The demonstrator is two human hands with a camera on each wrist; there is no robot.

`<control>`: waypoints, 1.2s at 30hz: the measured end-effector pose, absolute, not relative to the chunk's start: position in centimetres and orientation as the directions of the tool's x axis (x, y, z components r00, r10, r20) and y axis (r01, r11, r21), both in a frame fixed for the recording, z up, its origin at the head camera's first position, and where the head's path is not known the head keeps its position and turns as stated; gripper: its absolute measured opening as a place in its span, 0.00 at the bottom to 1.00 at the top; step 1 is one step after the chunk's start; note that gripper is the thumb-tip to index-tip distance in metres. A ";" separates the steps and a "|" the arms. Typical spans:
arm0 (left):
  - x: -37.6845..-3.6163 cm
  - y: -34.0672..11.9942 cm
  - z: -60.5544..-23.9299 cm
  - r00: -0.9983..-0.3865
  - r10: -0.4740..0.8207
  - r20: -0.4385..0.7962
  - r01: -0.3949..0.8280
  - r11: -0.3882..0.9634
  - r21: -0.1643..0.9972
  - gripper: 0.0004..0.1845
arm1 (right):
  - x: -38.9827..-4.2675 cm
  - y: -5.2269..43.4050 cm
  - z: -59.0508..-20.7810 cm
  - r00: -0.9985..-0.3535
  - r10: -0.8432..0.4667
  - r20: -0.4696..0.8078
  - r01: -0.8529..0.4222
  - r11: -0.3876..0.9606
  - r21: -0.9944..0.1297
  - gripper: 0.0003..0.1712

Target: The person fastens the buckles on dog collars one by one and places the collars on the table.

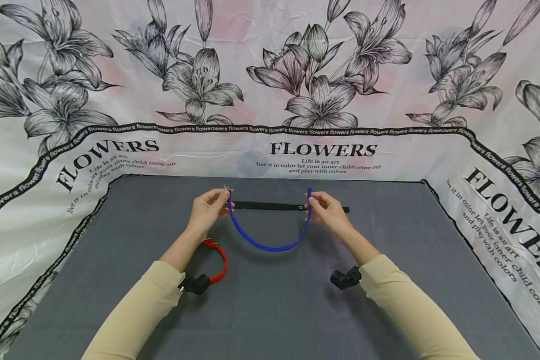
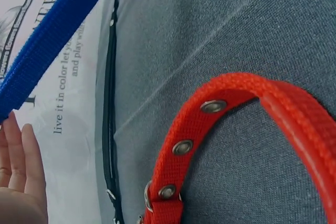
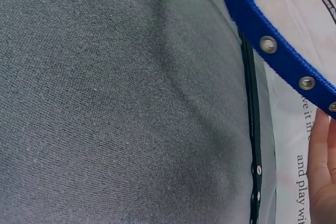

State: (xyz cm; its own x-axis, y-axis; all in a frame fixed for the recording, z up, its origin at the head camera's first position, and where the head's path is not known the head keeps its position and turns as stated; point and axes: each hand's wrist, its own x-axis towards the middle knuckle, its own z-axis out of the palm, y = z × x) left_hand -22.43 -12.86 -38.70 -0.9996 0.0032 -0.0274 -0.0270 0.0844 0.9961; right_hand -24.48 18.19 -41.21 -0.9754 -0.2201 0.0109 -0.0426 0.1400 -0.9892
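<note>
A blue collar (image 1: 270,248) of webbing sags in a U between the two hands, above the grey cloth. My left hand (image 1: 208,209) pinches its buckle end, where a bit of metal shows. The other end is pinched by my right hand (image 1: 329,212); metal eyelets line that part of the blue strap (image 3: 287,62) in the right wrist view. Behind it, a black collar (image 1: 270,205) lies stretched straight on the cloth, partly behind the hands. Near my left forearm lies a red collar (image 1: 225,265), curved and fastened in a loop, with eyelets and a buckle; the forearm hides part of it.
Grey cloth (image 1: 270,310) covers the table. Beyond its far edge hangs a white floral sheet (image 1: 234,150) with printed lettering, which also borders both sides. A black wrist camera (image 1: 197,284) sits on the left wrist, another camera (image 1: 345,278) on the right.
</note>
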 end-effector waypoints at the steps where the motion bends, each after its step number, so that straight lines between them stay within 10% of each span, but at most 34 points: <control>1: -22.6 -12.9 -39.0 -0.999 0.013 -0.034 -0.033 0.085 0.996 0.18 | -24.4 18.1 -41.2 -0.973 -0.233 0.001 -0.037 0.148 -0.988 0.23; 36: -22.9 -8.6 -41.2 -0.963 0.180 -0.201 -0.150 0.262 0.953 0.16 | -22.9 14.4 -40.9 -0.928 -0.349 -0.131 -0.047 0.459 -0.887 0.16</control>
State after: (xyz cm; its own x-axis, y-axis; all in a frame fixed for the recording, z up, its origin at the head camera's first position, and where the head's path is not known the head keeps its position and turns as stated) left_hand -22.93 -8.63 -41.15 -0.9630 0.1800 -0.2005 -0.1496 0.2618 0.9534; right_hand -22.94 14.43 -40.88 -0.9279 -0.3491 -0.1312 -0.0471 0.4587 -0.8873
